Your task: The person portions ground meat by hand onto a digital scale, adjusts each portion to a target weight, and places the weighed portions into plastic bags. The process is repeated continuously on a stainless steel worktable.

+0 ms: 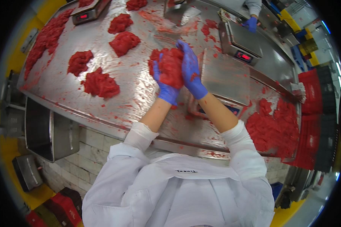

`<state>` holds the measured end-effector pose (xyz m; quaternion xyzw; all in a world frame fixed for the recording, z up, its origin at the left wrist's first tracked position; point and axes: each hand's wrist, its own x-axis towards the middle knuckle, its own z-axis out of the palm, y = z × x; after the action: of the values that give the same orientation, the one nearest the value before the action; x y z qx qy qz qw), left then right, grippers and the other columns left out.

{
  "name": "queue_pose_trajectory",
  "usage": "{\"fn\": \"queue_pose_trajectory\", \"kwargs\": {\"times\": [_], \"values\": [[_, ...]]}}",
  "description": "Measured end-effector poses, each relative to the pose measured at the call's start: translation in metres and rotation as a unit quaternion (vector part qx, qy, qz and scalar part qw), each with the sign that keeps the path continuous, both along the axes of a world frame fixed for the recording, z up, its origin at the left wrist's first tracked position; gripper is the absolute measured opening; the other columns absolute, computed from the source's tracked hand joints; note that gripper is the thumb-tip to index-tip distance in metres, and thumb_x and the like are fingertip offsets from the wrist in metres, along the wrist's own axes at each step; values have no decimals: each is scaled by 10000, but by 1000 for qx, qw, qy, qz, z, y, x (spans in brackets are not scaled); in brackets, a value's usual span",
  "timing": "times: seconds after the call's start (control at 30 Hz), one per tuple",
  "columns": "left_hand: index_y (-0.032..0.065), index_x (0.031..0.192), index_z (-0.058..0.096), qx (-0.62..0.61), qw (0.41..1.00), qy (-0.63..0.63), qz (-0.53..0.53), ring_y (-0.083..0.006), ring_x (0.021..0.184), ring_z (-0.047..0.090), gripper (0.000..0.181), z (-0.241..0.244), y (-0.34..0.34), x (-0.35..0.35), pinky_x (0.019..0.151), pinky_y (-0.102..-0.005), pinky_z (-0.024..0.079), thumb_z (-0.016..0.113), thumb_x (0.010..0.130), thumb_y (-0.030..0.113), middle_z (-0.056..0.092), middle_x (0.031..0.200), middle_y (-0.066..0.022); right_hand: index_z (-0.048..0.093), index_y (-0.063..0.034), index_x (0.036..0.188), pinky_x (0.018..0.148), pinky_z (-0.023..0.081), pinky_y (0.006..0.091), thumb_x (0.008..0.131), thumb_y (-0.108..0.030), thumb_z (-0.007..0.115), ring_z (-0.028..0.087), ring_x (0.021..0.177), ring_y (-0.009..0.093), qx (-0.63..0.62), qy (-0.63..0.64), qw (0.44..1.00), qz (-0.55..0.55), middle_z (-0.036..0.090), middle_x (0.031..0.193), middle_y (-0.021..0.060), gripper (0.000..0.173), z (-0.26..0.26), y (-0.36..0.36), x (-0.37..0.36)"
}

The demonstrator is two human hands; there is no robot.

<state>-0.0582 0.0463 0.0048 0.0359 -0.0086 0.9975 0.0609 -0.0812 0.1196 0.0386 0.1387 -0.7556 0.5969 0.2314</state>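
A lump of raw red meat [170, 67] is held between my two blue-gloved hands above the steel table [142, 107]. My left hand [164, 82] cups it from the left and below, its fingers partly hidden by the meat. Against its right side lies my right hand [191, 69], palm inward and fingers extended. Right beside my right hand is a digital scale with a steel platform [227, 78], its display partly hidden by my forearm. Several separate meat portions, such as one mound [101, 84] and another [125, 43], lie on the table to the left.
A larger meat heap [272, 127] lies at the right, another [48, 39] along the far left edge. Scales stand at the upper left [86, 15] and upper right [241, 42], where a co-worker's gloved hand [251, 24] rests. Red crates [309, 93] stack at right; a steel bin [64, 133] stands lower left.
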Motion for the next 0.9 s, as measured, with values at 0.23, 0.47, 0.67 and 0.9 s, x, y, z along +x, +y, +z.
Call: {"fn": "queue_pose_trajectory", "kwargs": {"times": [0.23,0.47,0.67,0.9], "values": [[29,1238,427,-40,955,284,75,-303,1218,404,685,22,-238,-137,1076,-453,245,265,861,577,459,1282,-134,478,12,1219,958,398,324,950,-327,369,530,1076,178,-150,187,961,135,556,1158,109,446,133,1,-30],[116,1385,76,-501,815,-200,211,-291,1301,131,736,54,-305,-211,991,-543,200,330,840,540,101,1439,-98,521,-30,1214,974,395,325,932,-177,360,527,1095,192,335,-228,896,-179,532,1210,102,356,22,396,139],[-24,1212,447,-883,286,37,370,-196,1074,497,472,42,-305,-223,902,-330,402,521,848,267,484,1233,-128,422,-10,1277,985,362,365,905,-252,416,490,1115,264,320,-488,801,-135,513,1220,146,444,-101,450,306],[33,1163,540,-688,597,406,-78,-158,1020,529,319,118,4,-48,924,-277,395,530,852,104,551,1153,-53,501,-32,1210,903,417,355,790,-306,587,539,1053,275,245,-443,862,21,543,1180,210,509,-10,247,280]]}}
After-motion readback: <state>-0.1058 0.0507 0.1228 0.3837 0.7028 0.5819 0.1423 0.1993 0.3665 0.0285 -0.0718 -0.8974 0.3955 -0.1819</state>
